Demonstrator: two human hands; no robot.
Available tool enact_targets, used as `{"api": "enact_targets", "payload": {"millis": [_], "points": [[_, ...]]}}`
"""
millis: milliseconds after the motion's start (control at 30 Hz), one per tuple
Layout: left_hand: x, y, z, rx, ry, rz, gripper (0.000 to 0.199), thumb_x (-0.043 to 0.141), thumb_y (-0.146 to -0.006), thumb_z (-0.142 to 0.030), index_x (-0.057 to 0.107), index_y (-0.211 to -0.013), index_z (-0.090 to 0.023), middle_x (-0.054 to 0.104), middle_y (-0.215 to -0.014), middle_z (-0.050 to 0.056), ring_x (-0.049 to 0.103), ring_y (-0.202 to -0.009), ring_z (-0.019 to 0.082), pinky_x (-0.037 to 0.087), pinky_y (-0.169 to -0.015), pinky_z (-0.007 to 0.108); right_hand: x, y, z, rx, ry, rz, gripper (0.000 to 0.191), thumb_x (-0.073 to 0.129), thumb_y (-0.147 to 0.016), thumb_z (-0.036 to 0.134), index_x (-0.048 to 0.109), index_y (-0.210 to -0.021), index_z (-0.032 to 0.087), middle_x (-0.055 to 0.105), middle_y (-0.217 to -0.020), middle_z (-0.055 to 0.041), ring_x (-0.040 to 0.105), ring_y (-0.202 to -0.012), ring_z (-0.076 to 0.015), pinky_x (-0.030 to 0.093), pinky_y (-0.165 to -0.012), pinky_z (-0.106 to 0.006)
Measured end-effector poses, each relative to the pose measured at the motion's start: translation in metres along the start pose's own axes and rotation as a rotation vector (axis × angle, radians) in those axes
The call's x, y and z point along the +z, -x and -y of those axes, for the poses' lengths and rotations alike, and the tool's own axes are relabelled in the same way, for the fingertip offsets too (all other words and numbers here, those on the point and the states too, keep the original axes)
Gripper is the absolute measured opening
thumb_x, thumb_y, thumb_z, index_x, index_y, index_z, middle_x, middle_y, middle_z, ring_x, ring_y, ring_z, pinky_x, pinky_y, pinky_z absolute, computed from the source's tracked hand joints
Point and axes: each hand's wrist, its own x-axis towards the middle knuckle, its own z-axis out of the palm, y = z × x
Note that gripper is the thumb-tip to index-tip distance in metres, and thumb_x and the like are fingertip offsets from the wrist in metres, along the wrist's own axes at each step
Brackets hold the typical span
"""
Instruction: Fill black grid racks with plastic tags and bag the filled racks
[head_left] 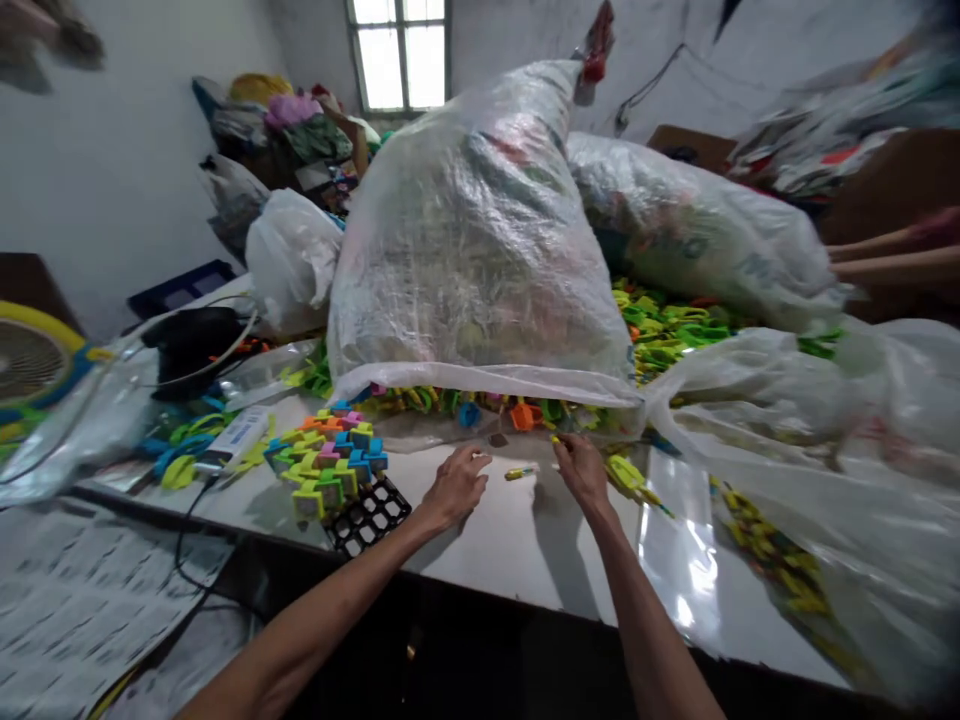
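Note:
My left hand is closed over the white table, thumb and fingers together. At its fingertips is a small pale spot that I cannot make out. My right hand pinches a small yellow piece, mostly hidden by the fingers. On the table between both hands lies a short yellow stick-like piece with coloured bits at one end. Left of my left hand, a black rack with holes bears several colourful toy watch-like pieces. Beside my right wrist lie yellow-green plastic pieces.
A large translucent sack stands behind my hands, with bright plastic pieces spilling under it. Clear plastic bags cover the right side. A white box-like device with a cable and a fan are at left. Another person's arms reach in at right.

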Motion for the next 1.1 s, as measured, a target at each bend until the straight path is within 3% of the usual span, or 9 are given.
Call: {"api": "enact_targets", "payload": {"millis": [100,200,367,467,600,733,833,933,1100], "points": [[-0.013,0.012,0.011,-0.040,-0.053,-0.037,0.027,0.058,-0.079,-0.012,0.066,-0.104,-0.018,0.062,-0.115,0.009,0.058,-0.108,0.023,0.049,-0.095,0.038,0.012,0.019,0.002,0.044,0.150,0.123,0.031,0.042,-0.081,0.031,0.069,-0.089,0.020,0.066,-0.085,-0.0087,0.060,-0.080,-0.0224,0.042,-0.065,-0.030],[-0.029,0.042,0.010,-0.047,-0.096,-0.071,0.027,0.059,-0.080,-0.016,0.065,-0.106,-0.020,0.062,-0.117,0.009,0.058,-0.108,0.022,0.049,-0.094,0.037,0.019,0.040,-0.007,0.059,0.262,0.075,0.031,0.039,-0.083,0.031,0.067,-0.088,0.021,0.065,-0.089,-0.0111,0.060,-0.082,-0.0247,0.043,-0.067,-0.034],[-0.091,0.101,0.007,0.323,-0.278,-0.289,0.032,0.050,-0.086,-0.015,0.060,-0.116,-0.023,0.065,-0.116,0.008,0.058,-0.111,0.021,0.036,-0.105,0.043,0.009,0.034,-0.004,-0.064,0.366,-0.035,0.030,0.042,-0.081,0.028,0.066,-0.095,0.018,0.062,-0.095,-0.0144,0.056,-0.090,-0.0283,0.043,-0.080,-0.040],[-0.142,0.113,0.034,0.297,-0.421,-0.392,0.030,0.049,-0.089,-0.018,0.060,-0.117,-0.025,0.066,-0.117,0.006,0.058,-0.112,0.021,0.028,-0.109,0.045,0.007,0.012,0.035,-0.051,0.295,0.005,0.033,0.041,-0.085,0.033,0.064,-0.105,0.019,0.061,-0.106,-0.0116,0.057,-0.094,-0.0251,0.043,-0.076,-0.035],[-0.180,0.115,0.076,0.177,-0.541,-0.255,0.036,0.051,-0.090,-0.032,0.055,-0.126,-0.026,0.059,-0.130,0.007,0.049,-0.124,0.025,0.021,-0.110,0.049,0.032,-0.012,0.130,-0.202,0.233,0.157,0.026,0.047,-0.087,0.028,0.064,-0.105,0.020,0.062,-0.109,-0.0095,0.057,-0.094,-0.0220,0.041,-0.076,-0.031],[-0.175,0.122,0.097,0.114,-0.577,-0.082,0.051,0.055,-0.087,-0.041,0.046,-0.135,-0.027,0.043,-0.145,0.009,0.039,-0.132,0.027,0.020,-0.109,0.051,0.075,-0.019,0.231,-0.719,0.208,0.244,0.032,0.046,-0.089,0.022,0.059,-0.118,0.023,0.062,-0.114,-0.0084,0.050,-0.108,-0.0241,0.037,-0.089,-0.033],[-0.160,0.127,0.103,0.090,-0.564,-0.099,0.052,0.056,-0.086,-0.041,0.046,-0.135,-0.027,0.040,-0.146,0.010,0.038,-0.132,0.028,0.024,-0.108,0.050,0.104,-0.025,0.277,-0.854,0.234,0.281,0.033,0.046,-0.091,0.028,0.057,-0.122,0.024,0.060,-0.121,-0.0087,0.048,-0.109,-0.0270,0.036,-0.088,-0.037],[-0.149,0.129,0.105,0.080,-0.524,-0.204,0.050,0.055,-0.086,-0.039,0.047,-0.134,-0.028,0.045,-0.143,0.010,0.040,-0.131,0.028,0.028,-0.106,0.049,0.123,-0.035,0.290,-0.871,0.263,0.275,0.042,0.049,-0.089,0.029,0.050,-0.130,0.022,0.056,-0.126,-0.0109,0.046,-0.111,-0.0286,0.034,-0.089,-0.039],[-0.140,0.131,0.103,0.049,-0.445,-0.340,0.045,0.054,-0.086,-0.040,0.053,-0.130,-0.029,0.049,-0.139,0.010,0.044,-0.127,0.030,0.032,-0.102,0.049,0.129,-0.035,0.271,-0.869,0.324,0.261,0.043,0.050,-0.087,0.029,0.052,-0.126,0.013,0.058,-0.120,-0.0177,0.045,-0.110,-0.0294,0.030,-0.093,-0.039]]}}
